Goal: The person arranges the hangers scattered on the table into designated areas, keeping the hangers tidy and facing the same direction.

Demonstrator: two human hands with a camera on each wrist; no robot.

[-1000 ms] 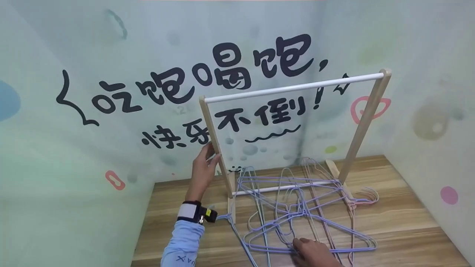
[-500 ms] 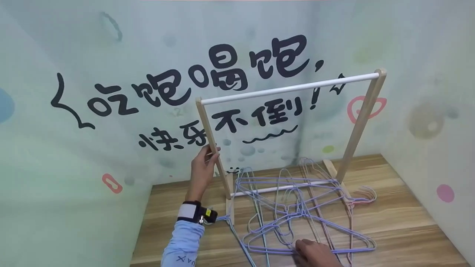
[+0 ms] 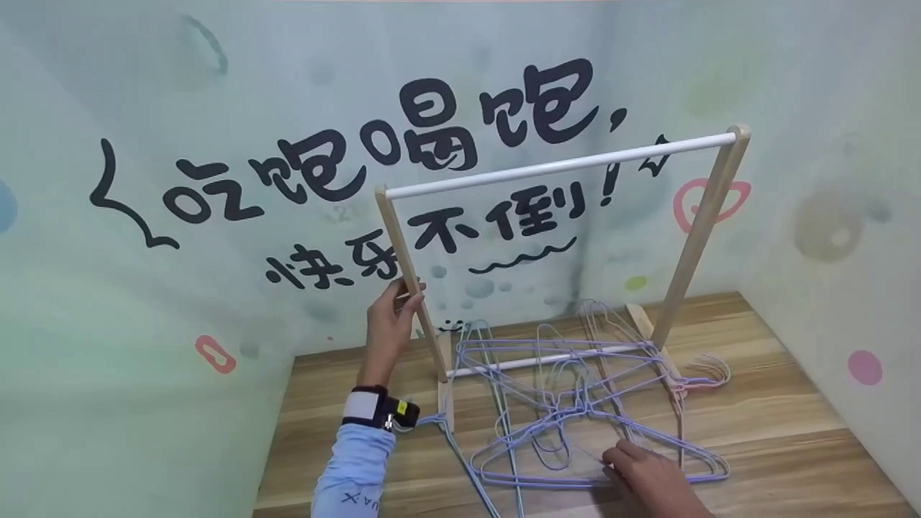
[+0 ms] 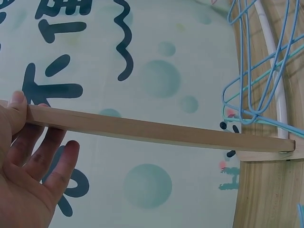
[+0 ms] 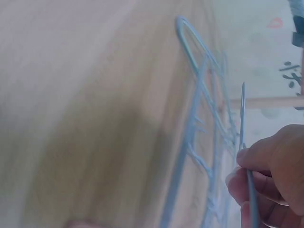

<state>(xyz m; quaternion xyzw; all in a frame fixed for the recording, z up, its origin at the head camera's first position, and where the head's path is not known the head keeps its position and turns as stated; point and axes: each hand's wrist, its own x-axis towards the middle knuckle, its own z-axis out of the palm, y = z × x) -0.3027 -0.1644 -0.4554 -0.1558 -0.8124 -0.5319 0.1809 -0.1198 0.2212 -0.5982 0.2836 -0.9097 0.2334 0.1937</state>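
My left hand (image 3: 388, 327) holds the left wooden post (image 3: 403, 248) of a small clothes rack, which has a white top bar (image 3: 561, 165). In the left wrist view, the thumb of this hand (image 4: 28, 175) lies on one side of the post and fingers are behind it. Down at the front, my right hand (image 3: 644, 475) is over a pile of thin wire hangers (image 3: 547, 482). A close look in the right wrist view has that hand (image 5: 273, 171) pinching the wire of one hanger (image 5: 252, 199) between thumb and fingers. Which hanger it belongs to is unclear.
Pinkish hanger hooks (image 3: 712, 370) stick out at the right foot of the rack. A blue hanger (image 3: 460, 453) lies at the left foot. Everything stands on a wood-grain tabletop (image 3: 777, 432), enclosed by pale walls (image 3: 144, 360) with black lettering.
My right hand has shifted right and slightly away from me, and wires near it have moved. My left hand still holds the post. The head view has turned slightly.
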